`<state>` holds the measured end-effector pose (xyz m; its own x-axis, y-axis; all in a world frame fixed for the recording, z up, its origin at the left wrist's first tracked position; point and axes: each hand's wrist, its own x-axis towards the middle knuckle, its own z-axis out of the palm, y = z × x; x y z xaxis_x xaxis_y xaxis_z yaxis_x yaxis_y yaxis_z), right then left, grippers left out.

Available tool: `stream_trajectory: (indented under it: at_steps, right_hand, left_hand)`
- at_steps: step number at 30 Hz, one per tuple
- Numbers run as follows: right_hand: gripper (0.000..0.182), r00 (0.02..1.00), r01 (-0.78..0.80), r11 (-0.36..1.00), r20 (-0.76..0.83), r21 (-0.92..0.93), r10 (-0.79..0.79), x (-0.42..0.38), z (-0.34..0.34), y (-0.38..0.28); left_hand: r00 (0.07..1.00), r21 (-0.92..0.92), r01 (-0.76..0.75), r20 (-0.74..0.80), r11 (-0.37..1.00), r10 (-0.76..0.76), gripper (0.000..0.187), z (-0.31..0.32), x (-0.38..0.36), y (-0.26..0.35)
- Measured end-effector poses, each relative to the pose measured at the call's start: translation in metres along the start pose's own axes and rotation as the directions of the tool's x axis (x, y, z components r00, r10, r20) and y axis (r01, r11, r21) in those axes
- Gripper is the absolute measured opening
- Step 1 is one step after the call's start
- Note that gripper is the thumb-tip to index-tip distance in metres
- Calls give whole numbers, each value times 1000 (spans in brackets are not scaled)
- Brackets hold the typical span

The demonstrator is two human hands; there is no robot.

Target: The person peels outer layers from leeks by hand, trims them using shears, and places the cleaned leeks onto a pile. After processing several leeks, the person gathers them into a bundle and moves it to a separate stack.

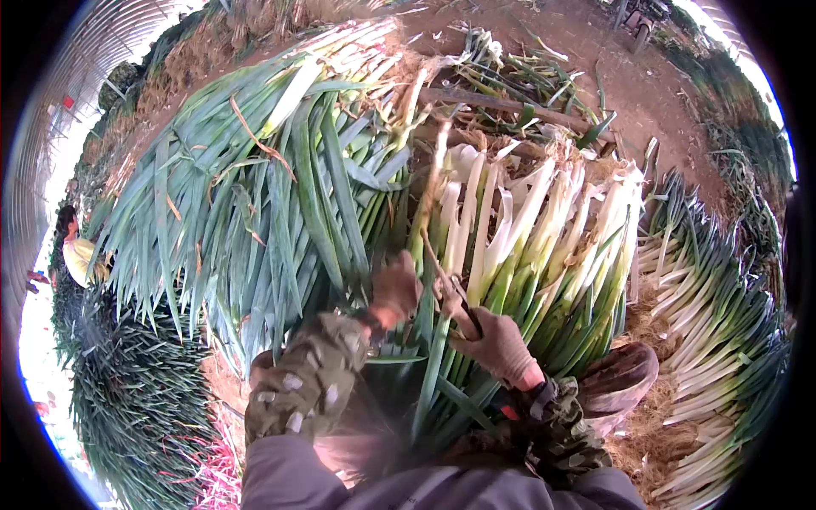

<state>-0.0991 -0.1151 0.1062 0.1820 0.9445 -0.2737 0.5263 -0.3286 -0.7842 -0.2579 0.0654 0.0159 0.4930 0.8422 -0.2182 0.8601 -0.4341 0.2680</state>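
Observation:
A gloved left hand [397, 289], blurred by motion, is closed round the lower part of a long green onion [432, 183], whose pale root end points up and away. My right hand [497, 344], in a knit glove, grips a tool [460, 308] with a thin, worn shaft or blade that lies close beside the onion; its exact shape is unclear. Just beyond the right hand, trimmed white onion stalks [510, 221] lie side by side. Left of my left hand spreads a large heap of untrimmed green onions [246, 212], leaves toward me.
More onions lie in a long row [705, 323] at the right and in a dark green pile [136, 399] at the lower left. A wooden pole [501, 104] lies beyond the stalks. A person in yellow [81, 257] is at the far left.

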Motion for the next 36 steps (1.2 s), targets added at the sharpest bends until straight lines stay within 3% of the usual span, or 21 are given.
stream_trajectory:
  at_steps: [3,4,5,8,12,15,21,36]
  right_hand:
    - [45,1000,-10,999,20,-45,11,-25,6,2]
    - [45,1000,-25,998,10,-53,26,-33,10,1]
    - [45,999,-43,997,1,-63,43,-42,15,1]
    - [43,999,-2,997,42,-77,5,-54,26,3]
    - [46,997,-75,985,18,-156,78,-44,27,-5]
    - [46,999,-23,972,30,-235,31,-38,35,0]
    - [41,999,-35,980,-43,-194,27,-12,44,-2]
    - [43,993,-87,975,-90,-202,70,75,32,-2]
  left_hand:
    - [996,-12,-32,-83,999,31,45,6,-55,-7]
    - [980,-20,-117,-164,993,112,46,17,-58,-17]
    - [1000,-59,-14,-28,998,12,43,-4,-59,-5]
    - [993,-82,-22,-120,996,12,41,-4,-39,-4]
    - [990,-117,-67,-133,991,51,37,-7,-30,-4]
    - [994,-188,-34,-112,982,12,39,-7,-25,-4]
    - [987,-324,5,-147,946,-56,33,3,-19,-16]
    - [981,-347,-18,-185,938,-50,28,-2,-12,-21]
